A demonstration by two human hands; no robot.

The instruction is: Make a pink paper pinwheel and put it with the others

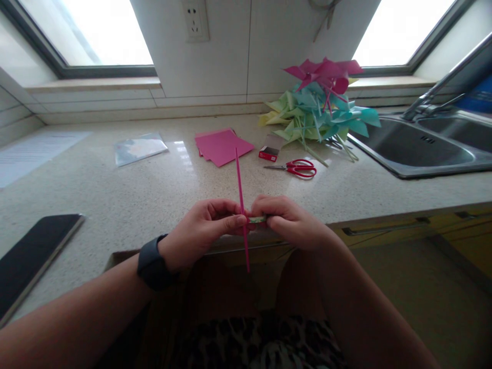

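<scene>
My left hand [209,225], with a dark watch at the wrist, is closed in a pinch on a thin pink strip [239,177]. The strip stands nearly upright in view and runs past the counter's front edge; whether it is a rolled paper stick or a sheet seen edge-on, I cannot tell. My right hand [290,218] is closed on a short, slim pale-green piece [257,219] whose near end meets the strip at my left fingertips. Both hands are close together, just over the counter edge. Fingers hide part of each held thing.
Beyond my hands lie pink paper sheets [223,147], a small red box [268,153] and red-handled scissors [300,168]. Paper pinwheels [319,110] are piled by the sink [430,143]. A clear packet [140,149], printed sheet [38,151] and dark flat device [36,256] lie left.
</scene>
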